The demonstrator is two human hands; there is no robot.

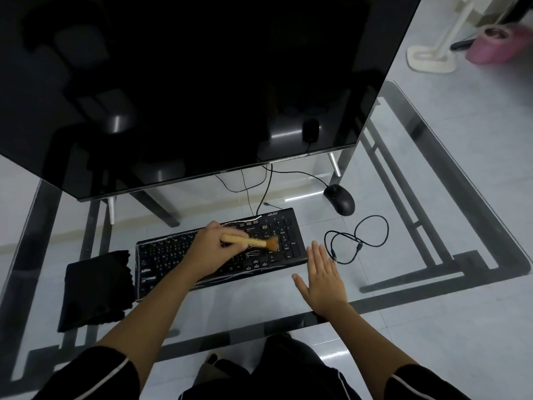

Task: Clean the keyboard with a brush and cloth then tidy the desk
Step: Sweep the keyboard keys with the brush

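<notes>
Glass desk (288, 301): black keyboard (219, 252) at centre, below the monitor (184, 82). Left hand (212, 249), fingers clamped on a wooden brush (253, 242), bristles on the right-hand keys. Right hand (323, 278) flat beside the keyboard, fingers apart. Black cloth (96, 290) left of keyboard; mouse (340, 199) and loose cable (357, 241) to the right.

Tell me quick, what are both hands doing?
Left hand: closed around the brush, over the keyboard.
Right hand: open, flat, holding nothing.
</notes>
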